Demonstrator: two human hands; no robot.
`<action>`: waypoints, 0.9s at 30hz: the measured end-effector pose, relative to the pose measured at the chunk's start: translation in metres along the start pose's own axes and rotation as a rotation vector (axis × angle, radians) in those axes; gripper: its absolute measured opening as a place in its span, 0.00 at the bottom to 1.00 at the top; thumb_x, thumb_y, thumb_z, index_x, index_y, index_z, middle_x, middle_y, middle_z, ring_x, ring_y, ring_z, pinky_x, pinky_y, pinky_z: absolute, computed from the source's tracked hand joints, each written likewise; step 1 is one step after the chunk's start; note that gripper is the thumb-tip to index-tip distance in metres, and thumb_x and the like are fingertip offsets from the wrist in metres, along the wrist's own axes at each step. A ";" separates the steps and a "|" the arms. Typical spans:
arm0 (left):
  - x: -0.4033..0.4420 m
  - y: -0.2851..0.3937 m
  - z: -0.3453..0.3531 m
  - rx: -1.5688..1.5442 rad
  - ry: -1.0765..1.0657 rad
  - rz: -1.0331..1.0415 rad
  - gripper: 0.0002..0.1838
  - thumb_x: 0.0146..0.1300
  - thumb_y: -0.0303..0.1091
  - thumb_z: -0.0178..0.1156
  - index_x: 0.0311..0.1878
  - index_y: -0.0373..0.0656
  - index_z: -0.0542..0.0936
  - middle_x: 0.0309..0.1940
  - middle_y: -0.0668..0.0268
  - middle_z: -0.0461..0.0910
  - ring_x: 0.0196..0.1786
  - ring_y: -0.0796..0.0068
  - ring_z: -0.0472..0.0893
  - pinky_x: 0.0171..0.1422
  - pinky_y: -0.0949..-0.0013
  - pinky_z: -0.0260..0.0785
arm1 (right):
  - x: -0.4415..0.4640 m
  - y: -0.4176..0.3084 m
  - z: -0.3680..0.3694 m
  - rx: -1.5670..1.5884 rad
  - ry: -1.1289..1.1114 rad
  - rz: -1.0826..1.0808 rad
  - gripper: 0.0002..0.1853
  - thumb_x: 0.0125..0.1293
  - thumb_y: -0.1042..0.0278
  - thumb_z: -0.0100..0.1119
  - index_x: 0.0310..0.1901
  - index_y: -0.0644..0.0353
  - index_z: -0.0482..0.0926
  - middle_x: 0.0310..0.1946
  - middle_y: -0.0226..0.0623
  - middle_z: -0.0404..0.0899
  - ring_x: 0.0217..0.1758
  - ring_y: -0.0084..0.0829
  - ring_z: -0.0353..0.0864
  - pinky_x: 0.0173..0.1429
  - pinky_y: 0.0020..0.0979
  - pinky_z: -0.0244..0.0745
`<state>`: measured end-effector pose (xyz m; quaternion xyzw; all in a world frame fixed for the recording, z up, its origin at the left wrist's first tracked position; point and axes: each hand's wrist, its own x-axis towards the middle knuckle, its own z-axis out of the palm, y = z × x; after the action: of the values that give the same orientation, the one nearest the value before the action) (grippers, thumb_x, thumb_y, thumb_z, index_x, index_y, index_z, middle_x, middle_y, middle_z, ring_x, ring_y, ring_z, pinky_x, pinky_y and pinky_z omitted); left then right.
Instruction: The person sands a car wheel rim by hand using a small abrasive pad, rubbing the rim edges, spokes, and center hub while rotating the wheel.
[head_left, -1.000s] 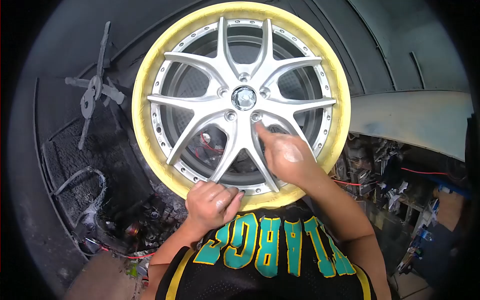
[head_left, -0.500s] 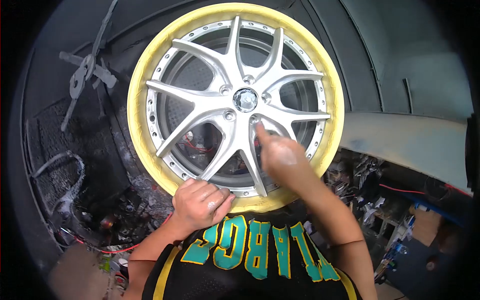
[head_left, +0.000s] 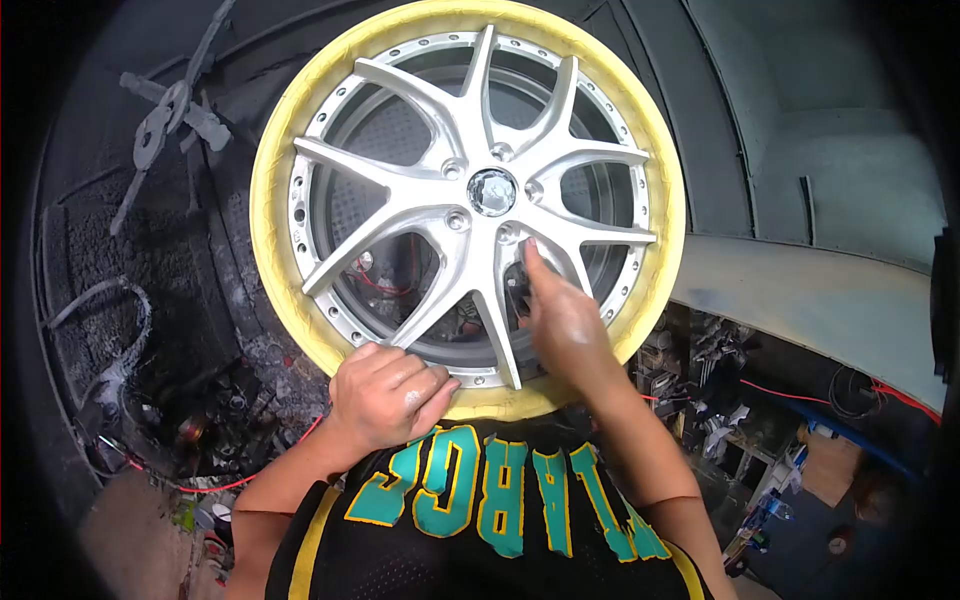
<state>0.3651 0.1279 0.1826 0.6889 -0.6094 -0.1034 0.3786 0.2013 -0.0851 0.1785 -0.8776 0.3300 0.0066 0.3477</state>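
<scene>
A silver multi-spoke wheel faces me, its outer rim wrapped in yellow masking. At its hub sits a shiny faceted centre cap with bolt holes around it. My left hand is curled over the lower left edge of the rim, gripping it. My right hand reaches over the lower spokes, its index finger extended up to a spoke edge beside the lower right bolt hole. The other fingers of that hand are folded and partly hidden; no tool shows in it.
A grey-coated metal stand rises at the upper left, above a looped hose. Cluttered shelves with tools and red cables lie at the lower right. A pale panel crosses the right side.
The wheel has turned slightly clockwise and sits a little further left in view, my left hand moving with its rim. My right index finger has shifted from the bolt hole to just beside it.
</scene>
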 end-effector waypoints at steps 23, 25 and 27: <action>0.006 0.008 0.003 0.029 -0.051 -0.038 0.07 0.53 0.30 0.78 0.31 0.47 0.87 0.22 0.70 0.78 0.24 0.67 0.77 0.33 0.62 0.63 | -0.015 -0.005 0.000 0.009 0.019 0.123 0.34 0.76 0.80 0.53 0.83 0.65 0.63 0.48 0.65 0.84 0.49 0.66 0.85 0.52 0.55 0.80; 0.008 0.009 0.002 0.027 -0.038 -0.030 0.07 0.53 0.30 0.78 0.31 0.47 0.87 0.21 0.70 0.78 0.24 0.67 0.77 0.33 0.62 0.63 | -0.015 0.004 0.015 0.003 0.068 0.020 0.34 0.76 0.80 0.52 0.83 0.64 0.64 0.49 0.63 0.85 0.49 0.65 0.86 0.52 0.54 0.80; 0.007 0.009 0.002 0.021 -0.063 -0.035 0.07 0.53 0.30 0.78 0.31 0.47 0.87 0.21 0.70 0.78 0.24 0.66 0.77 0.33 0.62 0.62 | -0.012 0.002 0.013 0.098 -0.068 -0.142 0.36 0.76 0.80 0.52 0.84 0.65 0.61 0.51 0.64 0.85 0.49 0.65 0.87 0.51 0.55 0.80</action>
<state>0.3584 0.1208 0.1894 0.6999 -0.6098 -0.1251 0.3502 0.1933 -0.0715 0.1701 -0.8800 0.2548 -0.0043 0.4007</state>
